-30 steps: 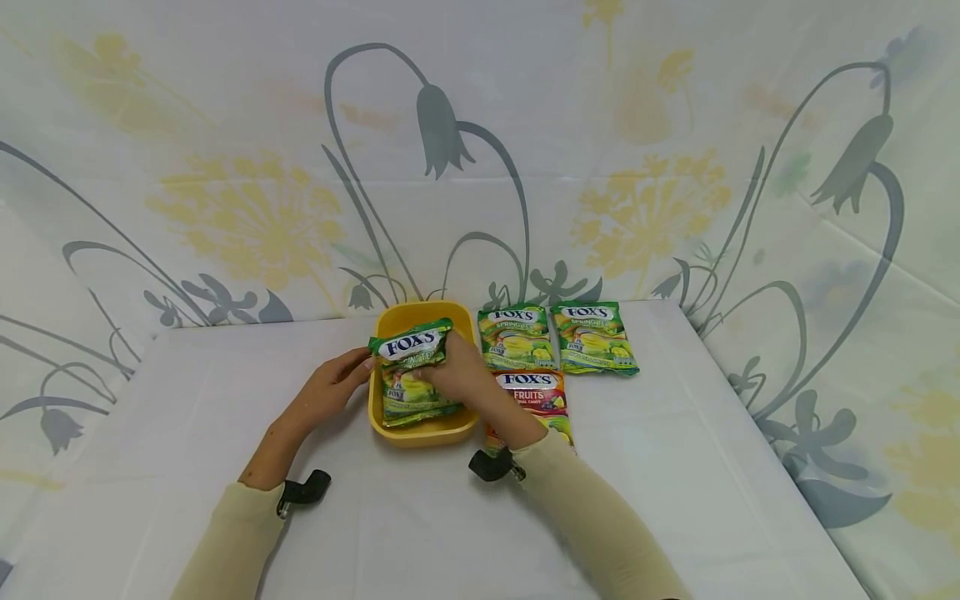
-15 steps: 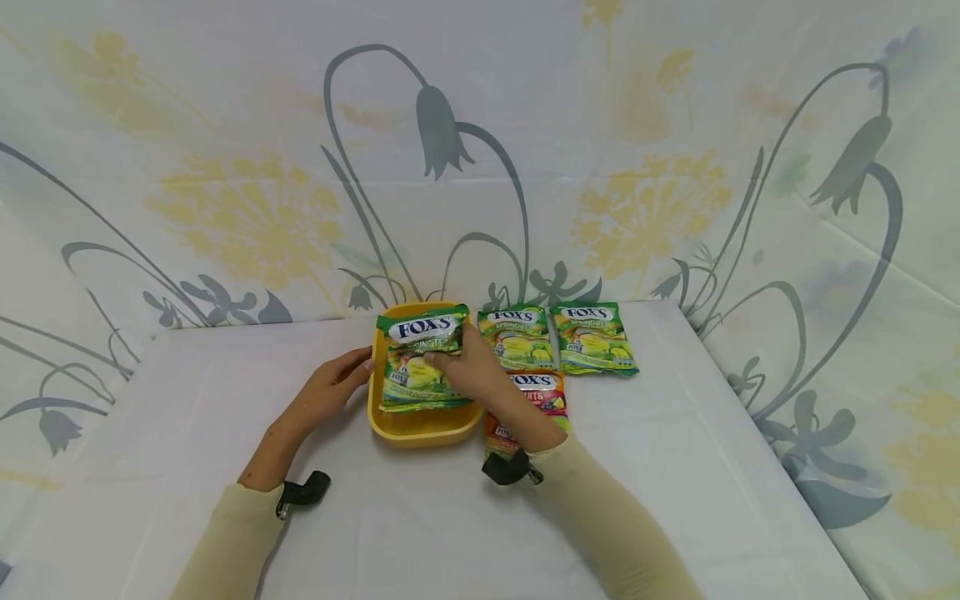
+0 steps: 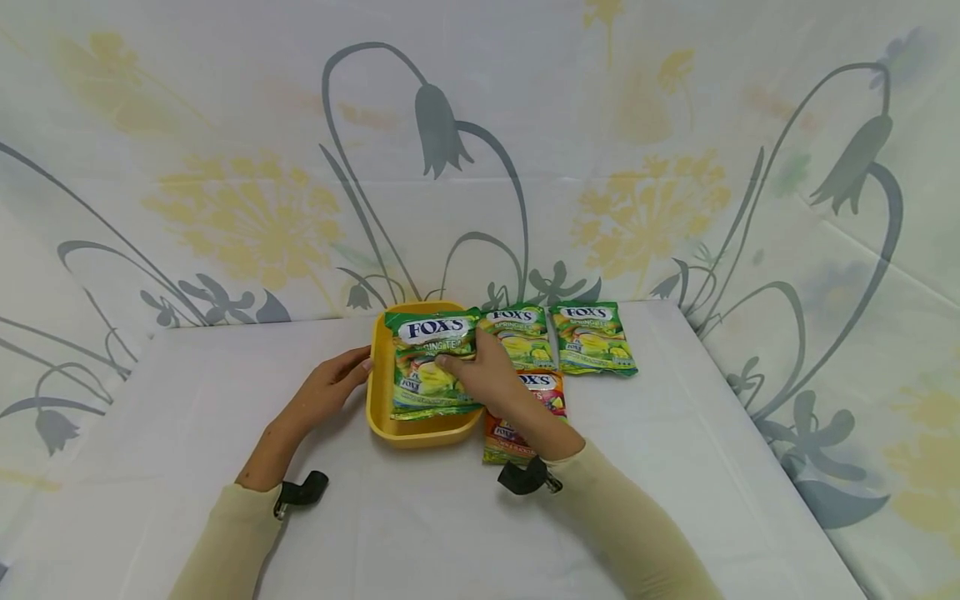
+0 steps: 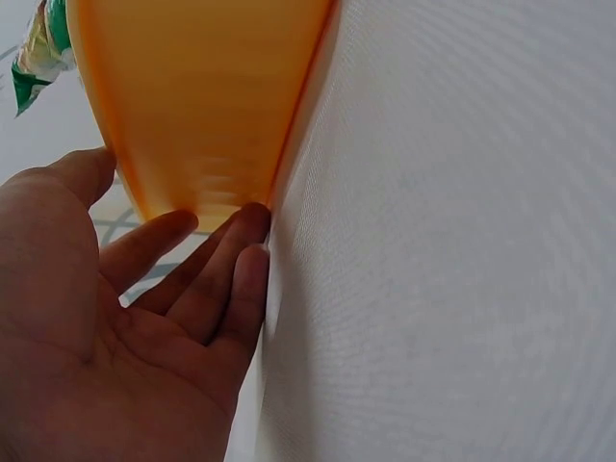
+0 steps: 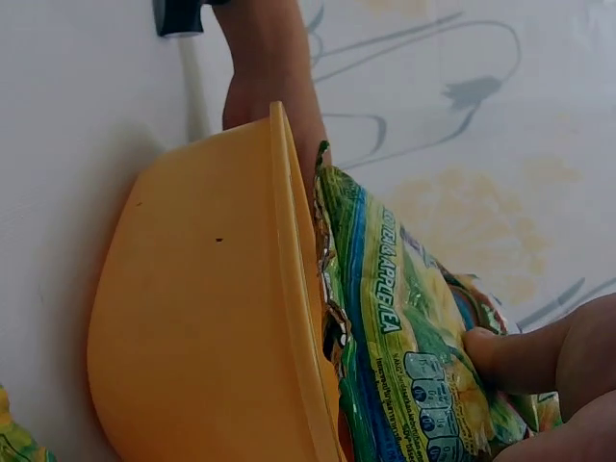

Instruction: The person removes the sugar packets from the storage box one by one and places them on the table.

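In the head view my right hand holds a green FOX'S Spring Tea candy bag by its right side, thumb across the front. The bag hangs over a yellow plastic tub. From the right wrist, the candy bag shows tilted just above the tub's rim, with my thumb pressing its printed face. My left hand rests against the tub's left wall. Close up in the left wrist view, the fingertips of my left hand touch the tub's outer side, fingers slightly bent. The tub's floor is partly hidden.
Right of the tub lie two green candy bags, one nearer and one farther right. A red fruit candy bag lies below them, partly under my right forearm. A floral cloth rises behind the white table.
My right hand has lifted the green candy bag out of the tub and shifted it to the right, turning its front upright. The left hand has stayed at the tub's side.
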`<state>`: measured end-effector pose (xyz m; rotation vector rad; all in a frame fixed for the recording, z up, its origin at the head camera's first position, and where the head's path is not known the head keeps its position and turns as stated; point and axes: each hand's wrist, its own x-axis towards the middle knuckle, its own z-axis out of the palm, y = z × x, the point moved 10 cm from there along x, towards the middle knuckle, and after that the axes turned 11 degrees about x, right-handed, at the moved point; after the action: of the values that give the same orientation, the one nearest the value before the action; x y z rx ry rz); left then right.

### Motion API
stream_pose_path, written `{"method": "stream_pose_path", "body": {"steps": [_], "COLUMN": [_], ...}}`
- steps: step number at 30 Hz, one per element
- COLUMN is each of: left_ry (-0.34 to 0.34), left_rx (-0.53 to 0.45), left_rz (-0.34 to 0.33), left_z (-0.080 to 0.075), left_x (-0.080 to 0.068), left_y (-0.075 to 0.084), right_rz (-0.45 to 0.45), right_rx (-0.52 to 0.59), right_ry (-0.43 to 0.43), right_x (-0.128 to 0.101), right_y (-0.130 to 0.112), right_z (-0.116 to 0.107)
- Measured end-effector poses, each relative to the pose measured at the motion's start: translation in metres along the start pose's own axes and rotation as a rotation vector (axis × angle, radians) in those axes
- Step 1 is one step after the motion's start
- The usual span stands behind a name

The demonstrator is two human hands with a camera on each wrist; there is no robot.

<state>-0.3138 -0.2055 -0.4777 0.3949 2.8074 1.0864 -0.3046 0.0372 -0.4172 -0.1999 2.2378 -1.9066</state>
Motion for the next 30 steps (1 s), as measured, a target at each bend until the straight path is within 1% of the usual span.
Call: {"method": "stream_pose_path", "body": {"steps": [7, 13, 18, 20, 23, 26, 30], "left_ry": [0.0, -0.003, -0.001, 0.0, 0.004, 0.009, 0.01], "left_rx": [-0.007, -0.02, -0.025, -0.027, -0.027, -0.028, -0.029], "left_rz": [0.003, 0.003, 0.016, 0.018, 0.023, 0.028, 0.03], "left_z": [0.001, 0.001, 0.002, 0.001, 0.001, 0.0, -0.001], "left_x": [0.001, 0.0, 0.0, 0.0, 0.0, 0.0, -0.002], "left_y": [-0.002, -0.002, -0.001, -0.001, 0.0, 0.001, 0.003], "right_rz": [0.005, 0.012, 0.018, 0.031, 0.045, 0.046, 0.047], "right_rx": [0.013, 0.052, 0.029, 0.002, -0.016, -0.014, 0.025], "right_ry": [-0.008, -0.016, 0.012, 0.027, 0.022, 0.011, -0.003], "right_x": [-0.009, -0.018, -0.026, -0.031, -0.036, -0.039, -0.042], "right_y": [0.002, 0.003, 0.002, 0.004, 0.007, 0.011, 0.017], "right_z": [-0.008, -0.018, -0.032, -0.039, -0.049, -0.058, -0.068]}}
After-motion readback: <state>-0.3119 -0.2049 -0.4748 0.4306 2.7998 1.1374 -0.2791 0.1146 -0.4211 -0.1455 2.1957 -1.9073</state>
